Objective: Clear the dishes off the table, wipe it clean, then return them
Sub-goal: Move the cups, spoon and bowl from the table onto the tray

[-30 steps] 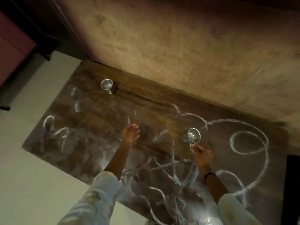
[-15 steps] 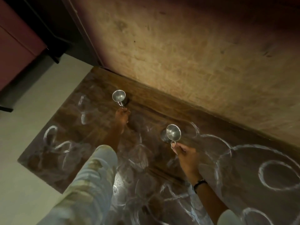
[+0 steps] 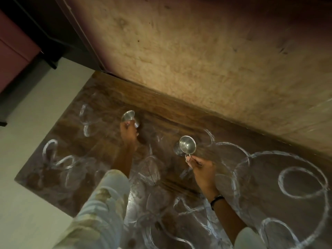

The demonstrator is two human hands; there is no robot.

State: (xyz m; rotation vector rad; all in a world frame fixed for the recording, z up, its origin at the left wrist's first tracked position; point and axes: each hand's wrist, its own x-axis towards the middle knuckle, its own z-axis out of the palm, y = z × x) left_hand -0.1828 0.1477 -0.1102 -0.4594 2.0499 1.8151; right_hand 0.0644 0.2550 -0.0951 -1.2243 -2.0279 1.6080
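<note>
Two small steel cups are over the dark wooden table [image 3: 176,123], which is smeared with white swirls. My right hand [image 3: 201,169] pinches the handle of the right steel cup [image 3: 187,144] and holds it just above the tabletop near the middle. My left hand [image 3: 128,135] has its fingers curled at the handle of the left steel cup [image 3: 128,116], near the table's far edge. I cannot tell whether that cup still stands on the wood.
A rough tan wall [image 3: 206,60] runs directly behind the table's far edge. Pale floor [image 3: 32,123] lies to the left, with dark furniture and a pink cabinet [image 3: 12,54] beyond it.
My left hand has reached forward across the table to the far cup and closed on its handle. My right hand has lifted its cup and carried it leftward.
</note>
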